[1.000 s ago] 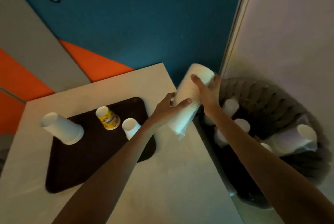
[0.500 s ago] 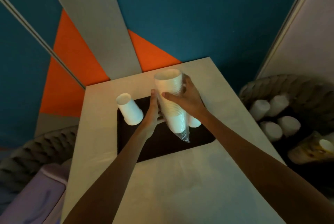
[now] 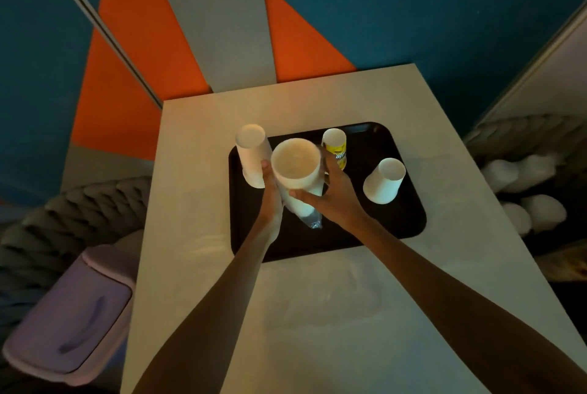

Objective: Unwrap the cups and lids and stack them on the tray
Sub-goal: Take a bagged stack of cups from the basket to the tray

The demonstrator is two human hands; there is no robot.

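A tall stack of white cups in clear plastic wrap [image 3: 297, 168] is held upright over the dark tray [image 3: 403, 225], the wrap's twisted end pointing down. My left hand [image 3: 271, 193] grips its left side and my right hand [image 3: 330, 193] grips its right side. On the tray stand a white cup stack [image 3: 252, 155] at the left edge, a yellow-printed cup stack [image 3: 335, 147] at the back, and another white cup stack [image 3: 384, 181] on the right.
The tray lies on a pale table [image 3: 317, 298]. A knitted basket [image 3: 521, 136] with more wrapped white stacks [image 3: 540, 212] sits to the right. A lilac bin with a lid [image 3: 70, 314] and a grey knitted basket [image 3: 63, 219] are on the left.
Both hands carried the wrapped stack from over the right basket to above the tray, and turned it upright. The view swung left with it.
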